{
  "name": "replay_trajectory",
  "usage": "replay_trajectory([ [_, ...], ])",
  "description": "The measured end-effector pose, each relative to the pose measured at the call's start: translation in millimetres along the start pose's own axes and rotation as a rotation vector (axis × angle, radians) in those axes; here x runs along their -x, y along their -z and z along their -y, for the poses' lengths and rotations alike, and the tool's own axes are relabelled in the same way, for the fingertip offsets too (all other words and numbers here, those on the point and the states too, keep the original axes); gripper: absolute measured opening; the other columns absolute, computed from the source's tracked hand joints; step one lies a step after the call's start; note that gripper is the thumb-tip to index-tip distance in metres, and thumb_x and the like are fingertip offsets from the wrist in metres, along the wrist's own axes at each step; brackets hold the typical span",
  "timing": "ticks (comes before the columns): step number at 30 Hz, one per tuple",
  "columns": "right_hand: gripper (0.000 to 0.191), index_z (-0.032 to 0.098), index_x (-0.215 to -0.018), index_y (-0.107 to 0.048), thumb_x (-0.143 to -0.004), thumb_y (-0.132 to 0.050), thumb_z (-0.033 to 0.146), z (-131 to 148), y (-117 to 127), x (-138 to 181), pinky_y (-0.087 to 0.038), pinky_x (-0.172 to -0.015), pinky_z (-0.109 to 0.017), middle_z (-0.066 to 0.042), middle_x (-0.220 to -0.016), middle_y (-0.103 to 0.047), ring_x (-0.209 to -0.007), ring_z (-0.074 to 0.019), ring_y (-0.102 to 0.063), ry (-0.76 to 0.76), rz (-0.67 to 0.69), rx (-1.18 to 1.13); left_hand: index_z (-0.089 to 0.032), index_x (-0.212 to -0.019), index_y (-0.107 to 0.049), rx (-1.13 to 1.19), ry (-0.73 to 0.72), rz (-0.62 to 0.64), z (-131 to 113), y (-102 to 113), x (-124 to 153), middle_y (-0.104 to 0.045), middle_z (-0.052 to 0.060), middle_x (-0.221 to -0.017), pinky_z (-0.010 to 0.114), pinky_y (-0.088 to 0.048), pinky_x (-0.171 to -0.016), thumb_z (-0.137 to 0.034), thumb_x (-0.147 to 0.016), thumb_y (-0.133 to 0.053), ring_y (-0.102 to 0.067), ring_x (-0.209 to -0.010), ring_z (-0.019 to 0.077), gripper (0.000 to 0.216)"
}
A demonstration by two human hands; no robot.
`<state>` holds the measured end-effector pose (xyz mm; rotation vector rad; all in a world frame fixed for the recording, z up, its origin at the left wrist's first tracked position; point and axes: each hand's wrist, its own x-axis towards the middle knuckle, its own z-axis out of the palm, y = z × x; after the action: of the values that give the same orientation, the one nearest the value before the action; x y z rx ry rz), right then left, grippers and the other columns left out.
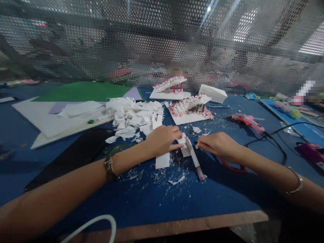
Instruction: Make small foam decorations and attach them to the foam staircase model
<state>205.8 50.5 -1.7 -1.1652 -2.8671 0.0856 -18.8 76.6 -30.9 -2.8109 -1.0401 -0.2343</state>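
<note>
My left hand (163, 139) rests on the blue table, fingers curled and pressing a small white foam piece (182, 140) down. A longer white foam strip (162, 158) lies under and in front of that hand. My right hand (217, 144) is closed in a pinch just right of the piece, holding something too small to name. A thin white stick with a pinkish tip (196, 162) lies between the hands. Red-handled scissors (231, 167) lie under my right wrist.
A heap of white foam scraps (134, 116) lies behind my left hand. Two white foam stair models (188, 108) (169, 87) stand further back. A pink glue gun (246, 122) with a black cord lies right. Green and white sheets (81, 91) lie left. A perforated metal screen (101, 44) closes the back.
</note>
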Motion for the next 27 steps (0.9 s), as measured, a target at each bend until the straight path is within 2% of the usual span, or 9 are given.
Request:
replay_trajectory([
  [5,0.017,0.016,-0.094,-0.048,-0.091,-0.034,0.025,-13.6,-1.3,11.2,-0.034,-0.058,-0.025,-0.005,-0.081,-0.061,-0.067,-0.0143,-0.054,-0.073,-0.098,-0.024,-0.017,-0.089,-0.06,-0.002,-0.01,-0.01,1.6,-2.9,-0.5,-0.062,0.005,-0.087,0.027,-0.038,-0.064,-0.035,-0.087,-0.047,-0.058,-0.079,0.0176,0.022],
  [9,0.019,0.019,-0.096,-0.049,-0.091,-0.03,0.019,-21.6,-7.2,16.2,-0.038,-0.067,-0.026,-0.005,-0.09,-0.059,-0.078,-0.0158,-0.055,-0.026,-0.082,-0.037,-0.018,-0.088,-0.061,-0.022,-0.032,-0.022,0.1,-2.7,0.3,-0.063,0.004,-0.086,0.028,-0.037,-0.064,-0.024,-0.09,-0.044,-0.058,-0.079,0.0169,0.019],
  [15,0.023,0.018,-0.097,-0.051,-0.087,-0.032,0.009,-23.3,-14.3,20.6,-0.04,-0.076,-0.03,-0.007,-0.092,-0.052,-0.087,-0.0183,-0.049,0.03,-0.114,-0.027,-0.016,-0.088,-0.061,-0.066,-0.048,-0.06,1.6,4.5,2.6,-0.063,0.005,-0.086,0.028,-0.037,-0.061,-0.022,-0.09,-0.043,-0.058,-0.077,0.0173,0.019],
  [19,0.026,0.018,-0.093,-0.051,-0.08,-0.035,0.002,-25.1,-19.6,24.9,-0.041,-0.074,-0.03,-0.007,-0.09,-0.051,-0.084,-0.0188,-0.048,0.0,-0.124,-0.001,-0.017,-0.09,-0.06,-0.074,-0.06,-0.094,2.6,9.4,4.2,-0.064,0.005,-0.089,0.028,-0.038,-0.063,-0.024,-0.09,-0.041,-0.058,-0.08,0.0175,0.02],
  [23,0.019,0.017,-0.09,-0.052,-0.086,-0.034,0.009,-25.4,-23.0,26.7,-0.042,-0.073,-0.032,-0.007,-0.088,-0.053,-0.081,-0.019,-0.049,-0.035,-0.116,0.008,-0.016,-0.086,-0.06,-0.105,-0.029,-0.108,3.4,12.1,5.6,-0.064,0.006,-0.084,0.028,-0.038,-0.061,-0.023,-0.089,-0.039,-0.058,-0.075,0.0165,0.022],
  [27,0.018,0.018,-0.101,-0.051,-0.09,-0.039,0.024,-24.8,-25.7,26.5,-0.043,-0.079,-0.033,-0.008,-0.097,-0.056,-0.09,-0.0202,-0.053,-0.046,-0.088,0.008,-0.016,-0.08,-0.058,-0.168,-0.003,-0.11,3.7,16.2,7.6,-0.062,0.007,-0.078,0.029,-0.037,-0.057,-0.02,-0.085,-0.04,-0.056,-0.069,0.0169,0.02],
])
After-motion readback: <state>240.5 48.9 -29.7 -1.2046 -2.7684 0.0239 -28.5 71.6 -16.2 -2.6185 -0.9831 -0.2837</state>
